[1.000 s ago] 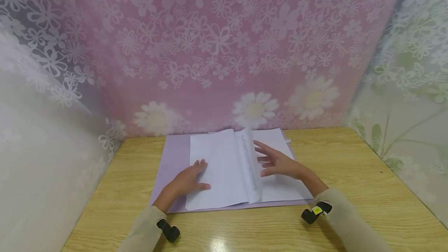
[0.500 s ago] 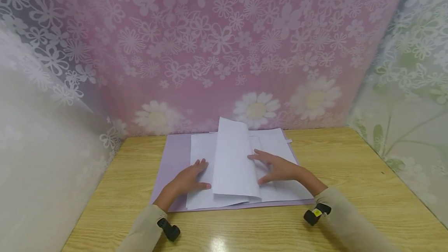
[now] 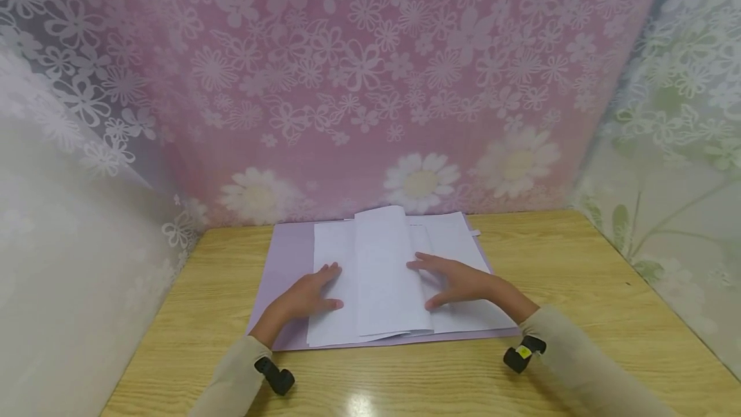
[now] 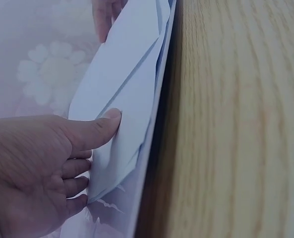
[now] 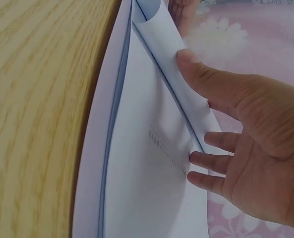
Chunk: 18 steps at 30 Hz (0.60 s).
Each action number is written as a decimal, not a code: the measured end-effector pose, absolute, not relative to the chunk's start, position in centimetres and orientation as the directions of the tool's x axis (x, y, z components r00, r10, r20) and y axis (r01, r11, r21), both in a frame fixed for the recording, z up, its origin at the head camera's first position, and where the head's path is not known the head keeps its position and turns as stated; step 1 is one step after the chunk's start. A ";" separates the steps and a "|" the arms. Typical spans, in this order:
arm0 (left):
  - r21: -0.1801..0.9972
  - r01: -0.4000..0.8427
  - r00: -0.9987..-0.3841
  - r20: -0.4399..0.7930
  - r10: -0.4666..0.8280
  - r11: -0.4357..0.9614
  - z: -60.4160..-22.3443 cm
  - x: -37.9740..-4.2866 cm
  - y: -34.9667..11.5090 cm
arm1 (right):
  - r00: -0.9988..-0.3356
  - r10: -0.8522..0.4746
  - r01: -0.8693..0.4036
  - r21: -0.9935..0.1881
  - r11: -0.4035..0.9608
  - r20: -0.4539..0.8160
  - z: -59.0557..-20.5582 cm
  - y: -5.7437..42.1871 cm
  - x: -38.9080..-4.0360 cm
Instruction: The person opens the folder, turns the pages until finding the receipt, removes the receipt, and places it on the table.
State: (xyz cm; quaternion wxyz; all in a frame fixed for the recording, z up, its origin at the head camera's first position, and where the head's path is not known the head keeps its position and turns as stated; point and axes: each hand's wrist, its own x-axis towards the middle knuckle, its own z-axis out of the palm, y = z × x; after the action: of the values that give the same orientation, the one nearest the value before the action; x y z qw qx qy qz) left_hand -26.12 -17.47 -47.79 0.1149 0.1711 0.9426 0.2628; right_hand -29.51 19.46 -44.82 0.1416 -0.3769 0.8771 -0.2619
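Note:
A lilac folder (image 3: 289,246) lies spread on the table with white paper sheets in it. A curved sheet (image 3: 382,275) is folded over to the left near the middle, its back blank. My left hand (image 3: 309,295) rests on the left-hand paper (image 3: 332,246), fingers extended and thumb apart. At the fold, my right hand (image 3: 461,280) touches the bent sheet with thumb and fingertips, the fingers spread. In the right wrist view, its thumb presses the rolled paper (image 5: 161,39), and the right-hand page (image 5: 151,188) shows lines of print.
The wooden table (image 3: 579,262) extends around the folder. A pink floral cloth (image 3: 359,114) hangs right behind its far edge, with pale cloth on both sides. A small white tab (image 3: 476,233) sticks out at the folder's right edge.
The sheet has swung over from right to left and now lies lower, curved over the left-hand paper. My right hand has followed it slightly left; the left hand has stayed nearly still.

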 end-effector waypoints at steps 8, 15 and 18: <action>0.583 0.246 -0.926 -0.096 0.366 0.775 -47.7 -26.0 -17.7 | -0.655 -0.754 -0.601 -0.572 0.558 -0.047 -45.2 18.3 -29.6; 0.648 0.247 -0.927 -0.058 0.370 0.720 -47.7 -25.8 -17.9 | -0.660 -0.749 -0.598 -0.570 0.564 -0.049 -45.6 17.1 -29.5; 0.655 0.248 -0.929 -0.048 0.367 0.714 -47.7 -25.8 -17.9 | -0.669 -0.741 -0.589 -0.569 0.574 -0.055 -45.6 16.5 -29.4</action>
State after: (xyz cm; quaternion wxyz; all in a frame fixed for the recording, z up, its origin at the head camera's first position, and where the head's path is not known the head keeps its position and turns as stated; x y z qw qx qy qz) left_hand -25.80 -17.85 -47.67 0.0877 0.1669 0.9215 0.3395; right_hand -29.40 16.52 -45.60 0.1452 -0.3798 0.8751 -0.2623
